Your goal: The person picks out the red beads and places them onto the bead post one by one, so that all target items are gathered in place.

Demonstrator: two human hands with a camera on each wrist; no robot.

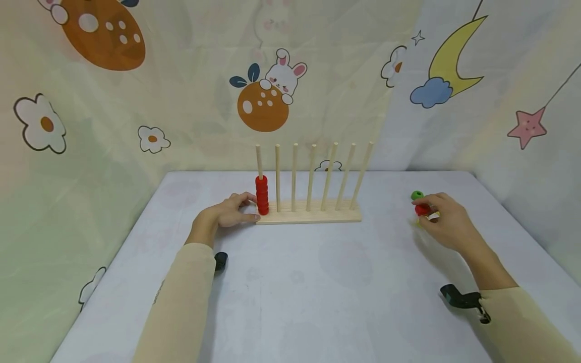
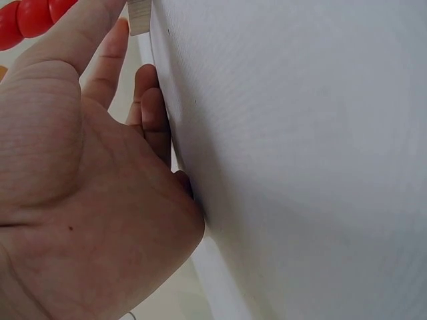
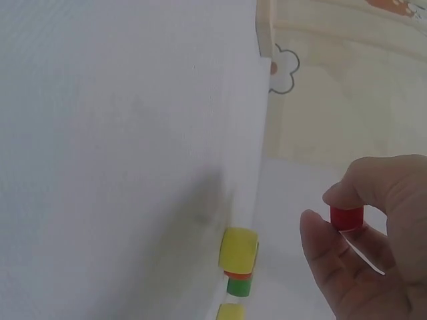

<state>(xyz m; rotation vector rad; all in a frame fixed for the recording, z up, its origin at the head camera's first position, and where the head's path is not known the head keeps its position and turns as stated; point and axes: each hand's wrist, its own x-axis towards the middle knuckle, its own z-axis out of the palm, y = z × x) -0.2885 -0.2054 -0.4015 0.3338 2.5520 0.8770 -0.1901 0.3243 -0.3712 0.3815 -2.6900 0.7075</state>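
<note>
At the left end of a wooden peg rack (image 1: 313, 217), my left hand (image 1: 229, 210) grips the base between thumb and index finger; its other fingers are loosely bent. Several red beads (image 1: 262, 195) are stacked on the leftmost peg, right beside that hand. The base's corner (image 2: 139, 18) shows at the thumb tip in the left wrist view. Over at the right side of the table, my right hand (image 1: 447, 222) pinches a red bead (image 3: 347, 219) between thumb and fingers, held above the table. Close by lie a green bead (image 1: 416, 194) and a yellow bead (image 3: 238, 250).
Several upright pegs (image 1: 310, 176) on the rack carry no beads. Another yellow bead (image 3: 230, 312) shows at the bottom of the right wrist view. The table (image 1: 327, 287) is covered in white, and a printed cloth (image 1: 195, 101) hangs behind it.
</note>
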